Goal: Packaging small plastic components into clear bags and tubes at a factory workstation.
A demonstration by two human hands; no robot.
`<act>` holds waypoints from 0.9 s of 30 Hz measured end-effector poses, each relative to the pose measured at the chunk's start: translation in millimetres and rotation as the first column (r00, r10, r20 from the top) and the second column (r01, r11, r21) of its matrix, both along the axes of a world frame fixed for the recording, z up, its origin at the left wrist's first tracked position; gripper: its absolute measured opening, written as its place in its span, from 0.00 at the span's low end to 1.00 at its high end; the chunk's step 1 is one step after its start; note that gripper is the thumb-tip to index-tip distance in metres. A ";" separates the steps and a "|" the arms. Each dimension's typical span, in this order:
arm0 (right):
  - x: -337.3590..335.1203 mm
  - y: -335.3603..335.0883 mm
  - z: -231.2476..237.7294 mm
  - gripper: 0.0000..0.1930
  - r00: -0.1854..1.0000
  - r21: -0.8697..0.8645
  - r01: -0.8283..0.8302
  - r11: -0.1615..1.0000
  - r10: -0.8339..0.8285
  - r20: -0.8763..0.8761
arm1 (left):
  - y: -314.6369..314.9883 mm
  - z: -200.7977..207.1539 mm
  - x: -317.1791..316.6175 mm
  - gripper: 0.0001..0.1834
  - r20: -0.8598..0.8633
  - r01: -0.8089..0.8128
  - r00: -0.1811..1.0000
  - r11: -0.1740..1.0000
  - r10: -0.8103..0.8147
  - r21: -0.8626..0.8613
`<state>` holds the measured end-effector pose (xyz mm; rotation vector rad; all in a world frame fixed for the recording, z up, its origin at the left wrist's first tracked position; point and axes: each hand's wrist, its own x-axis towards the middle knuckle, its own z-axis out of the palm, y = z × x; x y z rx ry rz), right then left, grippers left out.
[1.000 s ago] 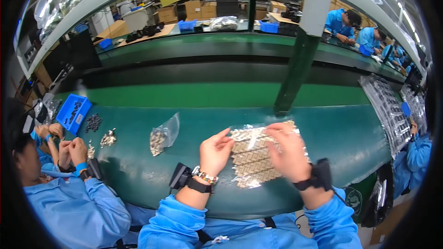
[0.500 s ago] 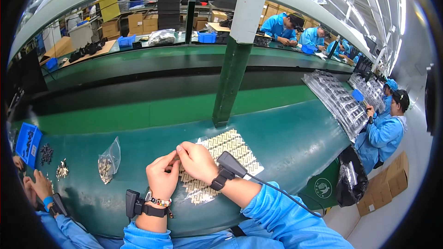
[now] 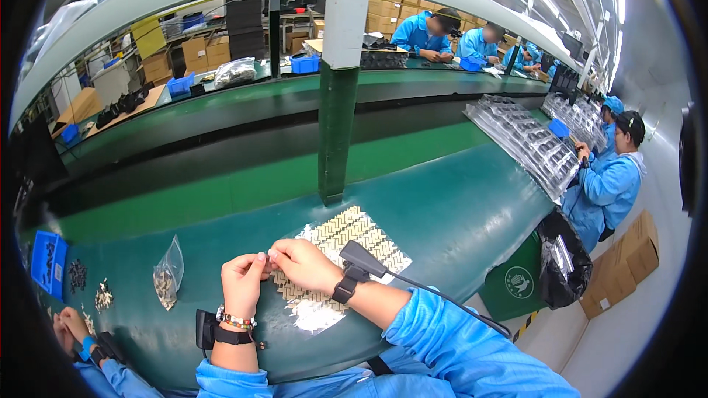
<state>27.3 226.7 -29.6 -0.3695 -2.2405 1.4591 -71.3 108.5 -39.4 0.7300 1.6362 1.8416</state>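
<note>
My left hand (image 3: 243, 281) and my right hand (image 3: 306, 267) meet fingertip to fingertip above the green bench. Both pinch, with thumb and forefinger pressed together. A tiny dark bit shows between the fingertips, too small to name. Beneath and beyond my right hand lies a clear-backed sheet (image 3: 361, 234) with rows of small cream pieces in a zigzag pattern. Its near part looks white, and the hand covers some of it. Left of my hands stands a clear plastic bag (image 3: 167, 284) with small light and dark parts inside.
Small parts (image 3: 103, 296) and dark parts (image 3: 77, 276) lie in heaps near a blue bin (image 3: 49, 259). A co-worker's hands (image 3: 69, 326) are at the left edge. Beyond the sheet rises a post (image 3: 337, 133). Plastic trays (image 3: 516, 136) and a black-bagged bin (image 3: 560, 258) stand to the right.
The whole view has shifted. My hands stay together, with the fingers slightly lower and the left hand more upright. The near part of the sheet now looks white instead of patterned.
</note>
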 end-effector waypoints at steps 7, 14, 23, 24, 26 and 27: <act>11.6 -5.5 11.6 0.11 0.993 0.195 0.088 0.977 -0.102 0.061 | -1.7 -21.1 -10.4 0.10 -0.315 -0.079 0.947 0.996 0.063 -0.037; 43.2 9.0 29.8 0.12 0.985 0.271 0.089 0.958 -0.125 0.118 | 8.3 -15.8 -7.4 0.10 -0.112 -0.139 0.985 0.989 0.133 -0.044; 140.8 64.3 34.3 0.08 0.963 0.457 0.193 0.868 -0.257 0.082 | 5.4 -21.8 -14.0 0.12 -0.132 -0.193 0.974 0.979 0.183 -0.070; 159.0 73.8 32.7 0.07 0.944 0.484 0.233 0.844 -0.315 0.094 | 7.0 -25.5 -16.1 0.11 -0.152 -0.190 0.972 0.979 0.177 -0.071; 196.0 94.5 26.0 0.07 0.891 0.486 0.332 0.808 -0.438 0.119 | 5.5 -19.3 -13.4 0.11 -0.153 -0.213 0.969 0.972 0.197 -0.102; 218.0 104.7 23.5 0.08 0.863 0.470 0.394 0.790 -0.494 0.108 | 3.8 -18.3 -14.3 0.11 -0.159 -0.204 0.969 0.974 0.187 -0.100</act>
